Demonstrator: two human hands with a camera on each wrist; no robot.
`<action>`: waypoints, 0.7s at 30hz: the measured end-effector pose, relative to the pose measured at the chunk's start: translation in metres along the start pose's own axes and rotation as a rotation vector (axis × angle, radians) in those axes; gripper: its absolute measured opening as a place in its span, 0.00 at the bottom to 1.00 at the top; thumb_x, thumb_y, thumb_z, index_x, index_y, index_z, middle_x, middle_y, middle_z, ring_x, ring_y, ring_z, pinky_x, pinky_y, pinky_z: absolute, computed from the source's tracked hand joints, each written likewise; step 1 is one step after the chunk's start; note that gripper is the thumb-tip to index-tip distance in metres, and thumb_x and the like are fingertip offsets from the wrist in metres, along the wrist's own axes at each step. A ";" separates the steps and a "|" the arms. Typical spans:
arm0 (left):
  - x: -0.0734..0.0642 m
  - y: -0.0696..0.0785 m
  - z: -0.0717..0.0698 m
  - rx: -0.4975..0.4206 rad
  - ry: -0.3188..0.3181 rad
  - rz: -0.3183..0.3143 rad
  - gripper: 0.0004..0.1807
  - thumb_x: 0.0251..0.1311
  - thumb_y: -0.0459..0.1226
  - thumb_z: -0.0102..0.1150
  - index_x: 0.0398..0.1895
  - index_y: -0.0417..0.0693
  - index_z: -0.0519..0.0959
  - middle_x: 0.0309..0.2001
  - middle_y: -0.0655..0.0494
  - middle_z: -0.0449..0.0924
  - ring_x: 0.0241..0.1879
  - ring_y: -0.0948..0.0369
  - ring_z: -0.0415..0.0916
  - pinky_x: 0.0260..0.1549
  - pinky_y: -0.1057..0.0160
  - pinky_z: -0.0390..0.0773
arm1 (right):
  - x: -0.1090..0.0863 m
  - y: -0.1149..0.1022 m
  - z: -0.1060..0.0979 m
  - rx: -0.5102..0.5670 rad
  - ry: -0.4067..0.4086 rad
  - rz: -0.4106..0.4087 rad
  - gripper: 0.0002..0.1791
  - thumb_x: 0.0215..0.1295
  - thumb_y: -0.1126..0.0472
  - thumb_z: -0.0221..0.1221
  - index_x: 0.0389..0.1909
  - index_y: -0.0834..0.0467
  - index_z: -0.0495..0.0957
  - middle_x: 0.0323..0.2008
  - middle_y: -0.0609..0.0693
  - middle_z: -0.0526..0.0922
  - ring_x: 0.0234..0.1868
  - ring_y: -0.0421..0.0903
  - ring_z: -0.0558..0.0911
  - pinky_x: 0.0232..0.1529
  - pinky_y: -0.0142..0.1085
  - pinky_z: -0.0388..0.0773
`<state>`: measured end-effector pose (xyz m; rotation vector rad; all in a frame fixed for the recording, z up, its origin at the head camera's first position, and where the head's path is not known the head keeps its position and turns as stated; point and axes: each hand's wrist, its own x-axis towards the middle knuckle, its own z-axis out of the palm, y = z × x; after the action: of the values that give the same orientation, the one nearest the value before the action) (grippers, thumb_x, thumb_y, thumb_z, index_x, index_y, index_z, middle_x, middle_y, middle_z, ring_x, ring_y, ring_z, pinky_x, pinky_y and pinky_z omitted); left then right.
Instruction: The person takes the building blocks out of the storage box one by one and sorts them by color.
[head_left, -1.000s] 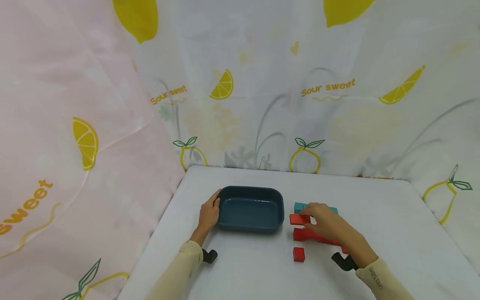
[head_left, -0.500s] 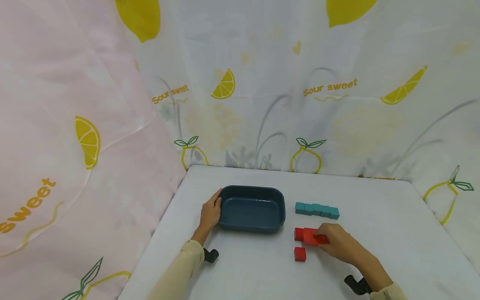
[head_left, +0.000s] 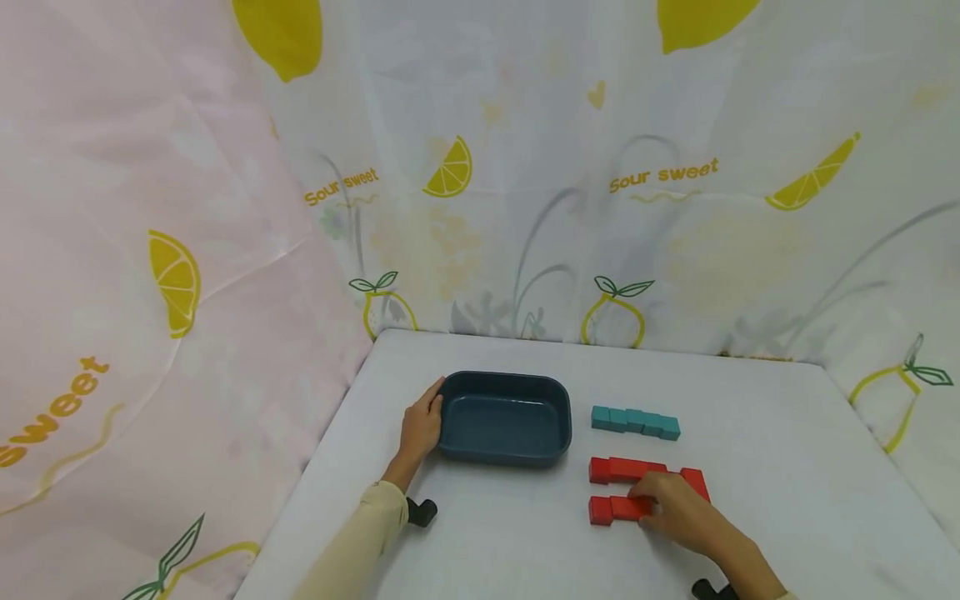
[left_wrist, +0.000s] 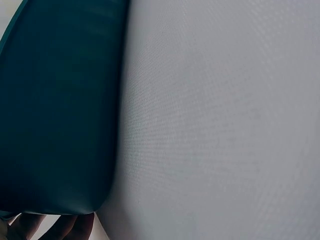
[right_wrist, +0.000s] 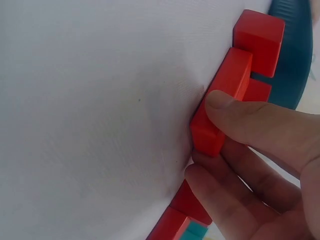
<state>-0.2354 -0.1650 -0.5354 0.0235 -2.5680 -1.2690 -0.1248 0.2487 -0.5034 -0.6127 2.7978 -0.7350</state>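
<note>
A long red block (head_left: 624,507) lies end-on against a red cube (head_left: 600,511) in the nearer red row. My right hand (head_left: 678,512) pinches its right end; in the right wrist view the thumb (right_wrist: 222,100) presses its top and the fingers lie at its end. Just beyond is another red row, with a cube (head_left: 599,470), a long block (head_left: 633,470) and a slanted red block (head_left: 695,482) at the right, partly behind the hand. My left hand (head_left: 420,429) holds the left side of a dark teal rectangular dish (head_left: 502,460), whose inside shows no contents.
Several teal blocks (head_left: 636,422) form a row behind the red ones, right of the dish. All stand on a white table (head_left: 517,542). A lemon-printed curtain (head_left: 517,250) hangs along the table's back edge and left side.
My right hand has carried the long red block from near the teal row, over the farther red row, down beside the nearer red cube. The left hand has stayed at the dish.
</note>
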 end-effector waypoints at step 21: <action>-0.002 -0.002 0.002 0.009 0.004 0.028 0.22 0.74 0.37 0.46 0.68 0.50 0.70 0.64 0.47 0.72 0.63 0.48 0.69 0.62 0.46 0.68 | -0.003 -0.007 0.004 -0.009 0.007 0.083 0.21 0.42 0.59 0.77 0.40 0.57 0.85 0.34 0.41 0.83 0.38 0.42 0.78 0.40 0.44 0.84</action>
<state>-0.2341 -0.1640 -0.5387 -0.0085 -2.5612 -1.2465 -0.1185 0.2430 -0.5030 -0.4933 2.8157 -0.7102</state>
